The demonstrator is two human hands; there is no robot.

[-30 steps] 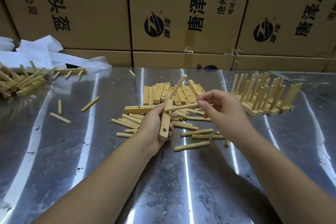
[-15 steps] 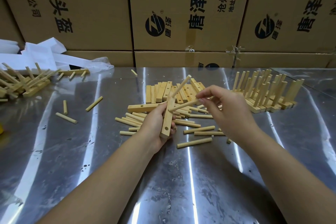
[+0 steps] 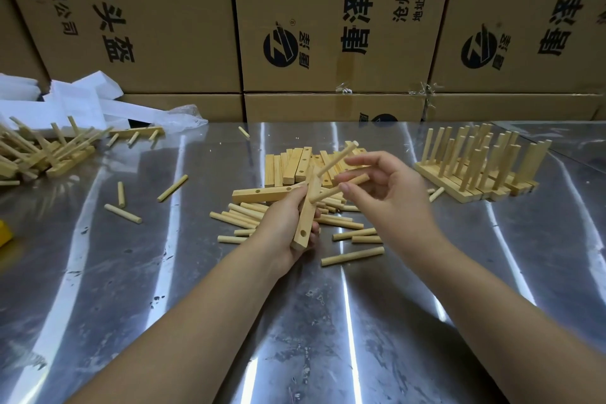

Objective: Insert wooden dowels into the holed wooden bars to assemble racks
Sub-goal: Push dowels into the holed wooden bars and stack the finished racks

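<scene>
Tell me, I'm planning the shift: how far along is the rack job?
Done: finished racks stand at right. In hand: the left hand grips a bar with a first dowel seated; the right hand pinches a second dowel at its next hole. Left: its lowest hole, stacked bars and loose dowels.

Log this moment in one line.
left hand: grips holed bar | right hand: pinches second dowel, tip at bar | first dowel: seated at top | lowest hole: empty
</scene>
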